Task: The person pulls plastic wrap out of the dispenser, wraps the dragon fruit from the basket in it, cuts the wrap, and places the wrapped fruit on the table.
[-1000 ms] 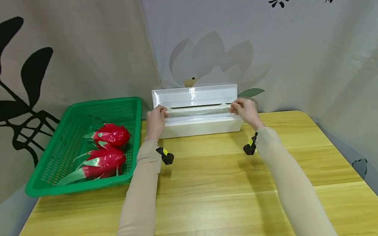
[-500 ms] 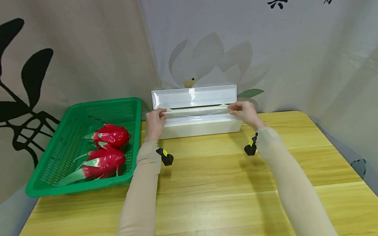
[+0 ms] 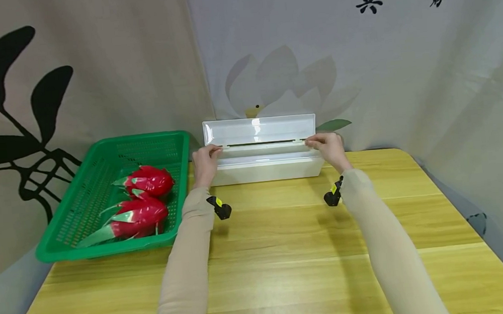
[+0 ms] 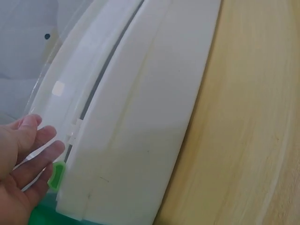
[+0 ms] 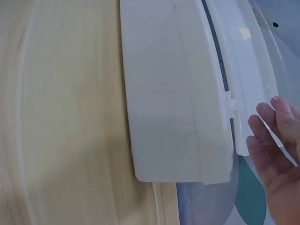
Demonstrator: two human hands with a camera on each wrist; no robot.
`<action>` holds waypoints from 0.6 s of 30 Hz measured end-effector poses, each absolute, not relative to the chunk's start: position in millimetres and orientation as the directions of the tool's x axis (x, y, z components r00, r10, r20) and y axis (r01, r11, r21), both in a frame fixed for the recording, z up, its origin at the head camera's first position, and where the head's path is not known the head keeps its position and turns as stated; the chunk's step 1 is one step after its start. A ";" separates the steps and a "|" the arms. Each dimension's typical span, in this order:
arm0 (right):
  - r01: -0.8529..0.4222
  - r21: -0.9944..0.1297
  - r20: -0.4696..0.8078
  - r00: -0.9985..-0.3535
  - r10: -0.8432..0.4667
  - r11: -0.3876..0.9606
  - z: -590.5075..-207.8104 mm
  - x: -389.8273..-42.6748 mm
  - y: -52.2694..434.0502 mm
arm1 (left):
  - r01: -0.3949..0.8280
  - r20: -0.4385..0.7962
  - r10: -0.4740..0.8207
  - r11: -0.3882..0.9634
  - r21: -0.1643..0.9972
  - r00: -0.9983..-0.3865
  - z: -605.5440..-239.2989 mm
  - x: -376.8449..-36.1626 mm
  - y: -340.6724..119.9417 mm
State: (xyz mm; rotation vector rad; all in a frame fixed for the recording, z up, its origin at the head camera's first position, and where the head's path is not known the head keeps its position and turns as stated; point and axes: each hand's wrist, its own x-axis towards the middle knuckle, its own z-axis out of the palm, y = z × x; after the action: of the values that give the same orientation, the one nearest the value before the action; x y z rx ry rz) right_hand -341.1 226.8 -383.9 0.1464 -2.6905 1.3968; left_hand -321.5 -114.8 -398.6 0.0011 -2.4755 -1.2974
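I see a smooth white plastic box (image 3: 266, 164) with a glossy, clear lid (image 3: 259, 129) — it sits on a yellow wood-grain table (image 3: 287, 253) with a soft sheen. The green basket (image 3: 101, 190) is perforated plastic — the backdrop (image 3: 359, 58) looks like matt cloth.

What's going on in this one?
A person has both hands at the ends of a long white dispenser box with its clear lid raised. The left hand and right hand pinch film at its slot. Beside it, a green basket holds two red dragon fruits.
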 end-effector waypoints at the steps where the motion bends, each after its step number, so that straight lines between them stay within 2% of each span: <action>1: -0.138 -0.814 0.145 -0.989 -0.033 0.565 -383.5 -341.4 226.5 | 0.154 0.297 -0.162 0.578 0.802 -0.941 -398.4 -322.0 -114.9; 12: -0.221 -0.805 0.259 -0.966 -0.009 0.550 -375.7 -340.8 221.6 | 0.178 0.322 -0.197 0.525 0.833 -0.926 -393.2 -325.6 -113.5; 18: -0.244 -0.812 0.278 -0.960 -0.017 0.530 -372.3 -340.5 223.4 | 0.192 0.332 -0.195 0.512 0.837 -0.923 -385.8 -327.2 -110.4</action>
State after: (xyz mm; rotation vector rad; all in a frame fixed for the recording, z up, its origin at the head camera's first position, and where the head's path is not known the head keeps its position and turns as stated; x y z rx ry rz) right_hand -340.5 223.4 -372.3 0.2200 -2.5338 1.4006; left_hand -327.2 -110.4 -385.8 0.0022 -2.3726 -1.3839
